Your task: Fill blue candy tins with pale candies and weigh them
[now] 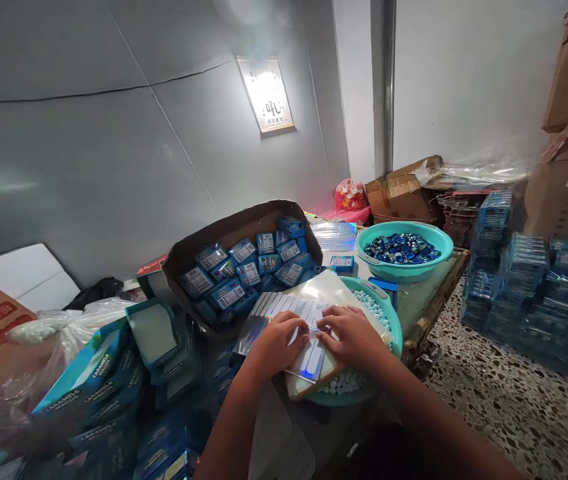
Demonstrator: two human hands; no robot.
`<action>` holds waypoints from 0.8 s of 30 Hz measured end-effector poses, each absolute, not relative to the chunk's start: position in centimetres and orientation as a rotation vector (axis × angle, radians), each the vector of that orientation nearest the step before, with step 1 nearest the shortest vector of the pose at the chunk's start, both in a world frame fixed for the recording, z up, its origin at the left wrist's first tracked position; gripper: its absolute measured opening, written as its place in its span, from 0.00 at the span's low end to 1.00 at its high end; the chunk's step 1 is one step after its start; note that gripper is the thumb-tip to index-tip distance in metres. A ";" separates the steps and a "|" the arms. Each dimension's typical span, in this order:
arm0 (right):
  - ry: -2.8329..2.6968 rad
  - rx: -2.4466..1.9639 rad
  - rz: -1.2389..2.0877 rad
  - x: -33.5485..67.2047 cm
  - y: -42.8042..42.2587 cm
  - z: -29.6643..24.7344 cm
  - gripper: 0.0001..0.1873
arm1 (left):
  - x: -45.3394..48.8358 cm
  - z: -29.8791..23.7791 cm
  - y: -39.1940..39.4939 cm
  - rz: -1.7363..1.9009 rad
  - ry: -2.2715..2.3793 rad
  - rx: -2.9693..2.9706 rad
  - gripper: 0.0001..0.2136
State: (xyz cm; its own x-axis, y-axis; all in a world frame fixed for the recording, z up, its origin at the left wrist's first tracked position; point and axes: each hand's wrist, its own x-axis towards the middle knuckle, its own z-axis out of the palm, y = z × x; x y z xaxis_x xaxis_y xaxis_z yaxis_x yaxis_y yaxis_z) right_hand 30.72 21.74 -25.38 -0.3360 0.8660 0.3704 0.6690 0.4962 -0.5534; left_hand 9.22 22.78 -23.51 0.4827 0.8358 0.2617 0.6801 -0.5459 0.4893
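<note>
My left hand (277, 345) and my right hand (353, 338) rest side by side, fingers curled, on a fanned row of shiny silver flat cartons (274, 308). Both pinch at one carton (313, 358) between them. The cartons lie on a board across a teal basin of small white pellets (369, 308). Behind them an open cardboard box (244, 230) holds several small blue packets (244, 267).
A second teal basin (404, 261) with blue caps stands at the back right of the table. Blue printed cartons (99, 373) pile up at the left. Shrink-wrapped blue packs (529, 280) and cardboard boxes (404, 190) sit on the speckled floor at right.
</note>
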 end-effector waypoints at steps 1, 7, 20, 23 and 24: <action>-2.105 -1.253 0.399 30.7 21.8 -25.4 0.07 | 9.2 -23.6 22.8 0.694 1.273 2.415 0.05; -2.102 -1.251 0.383 30.7 21.8 -25.7 0.08 | 9.2 -23.7 23.1 0.731 1.229 2.452 0.04; -2.108 -1.246 0.383 30.8 21.8 -25.8 0.07 | 9.1 -24.4 23.1 0.779 1.218 2.467 0.08; -2.106 -1.247 0.380 30.8 21.8 -25.9 0.08 | 9.2 -24.4 22.8 0.805 1.244 2.455 0.07; -2.106 -1.251 0.379 30.8 21.8 -25.8 0.08 | 9.2 -24.4 22.8 0.812 1.255 2.448 0.07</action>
